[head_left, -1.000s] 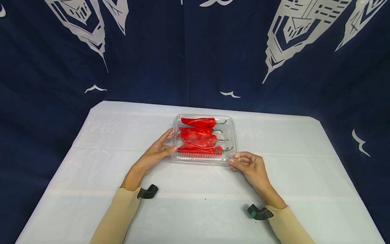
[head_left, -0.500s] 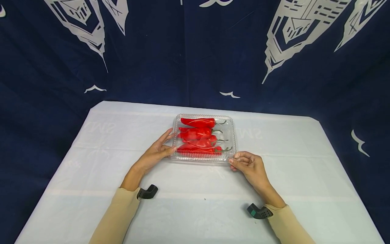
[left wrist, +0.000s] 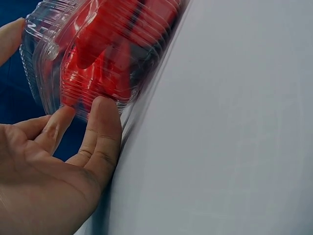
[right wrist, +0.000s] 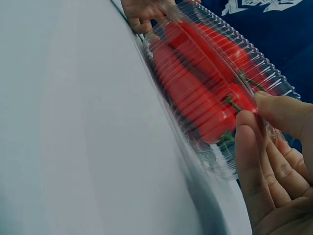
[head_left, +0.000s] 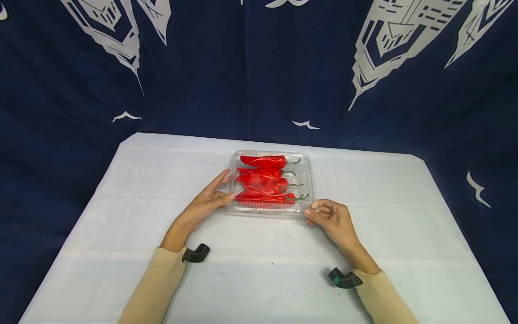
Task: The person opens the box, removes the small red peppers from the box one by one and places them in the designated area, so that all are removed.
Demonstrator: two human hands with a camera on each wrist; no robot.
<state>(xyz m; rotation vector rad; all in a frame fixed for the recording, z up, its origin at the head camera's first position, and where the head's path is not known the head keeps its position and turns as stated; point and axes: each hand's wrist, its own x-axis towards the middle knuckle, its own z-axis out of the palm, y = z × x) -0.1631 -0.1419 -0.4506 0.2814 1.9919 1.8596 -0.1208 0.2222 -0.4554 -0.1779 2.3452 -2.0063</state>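
A clear plastic clamshell container (head_left: pixel 272 209) rests on the table, several long red peppers (head_left: pixel 265 162) inside, their green stems pointing right. Its lid lies over them. My left hand (head_left: pixel 204 202) holds the left end, thumb at the rim near the front corner and the other fingers along the side; in the left wrist view the fingertips (left wrist: pixel 105 110) meet the ribbed wall. At the front right corner my right hand (head_left: pixel 332 220) pinches the rim between thumb and forefinger, as the right wrist view shows with its thumb (right wrist: pixel 281 110) over the edge.
A white cloth (head_left: pixel 259 279) with faint printing covers the table. Behind it hangs a dark blue curtain (head_left: pixel 202 90) with white building and bird prints. Black wrist cameras (head_left: pixel 196 253) sit on both beige sleeves (head_left: pixel 151 288).
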